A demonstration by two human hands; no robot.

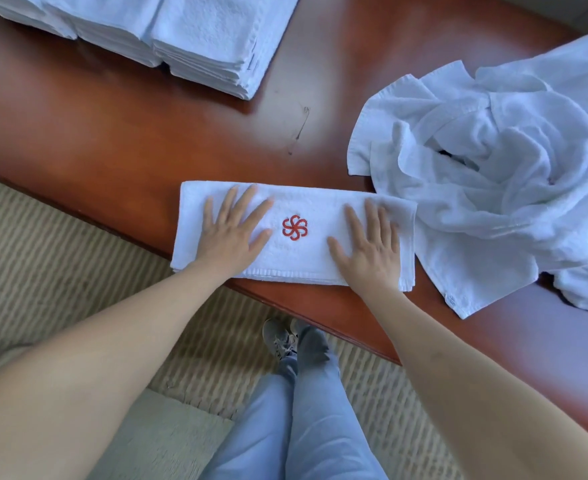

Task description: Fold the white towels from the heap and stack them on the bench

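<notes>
Both palms flat on folded white terry towel with red pinwheel emblem point(292, 233).
Left hand point(231, 233) and right hand point(372, 244) spread wide, gripping nothing; cloth looks soft, light, floppy, so best pinched at the short ends beyond the fingertips.

- One folded towel point(296, 233) lies flat at the near edge of the bench point(147, 143).
- One red emblem point(295, 227) shows on that towel.
- Two hands lie on it: one left hand point(231, 228) and one right hand point(372, 242), each with five straight fingers.
- One loose heap of towels point(500, 161) sits to the right; the number of towels in it cannot be told.
- Three stacks of folded towels point(167, 32) stand side by side at the far left.
- Two shoes point(285, 336) show on the carpet below.
</notes>
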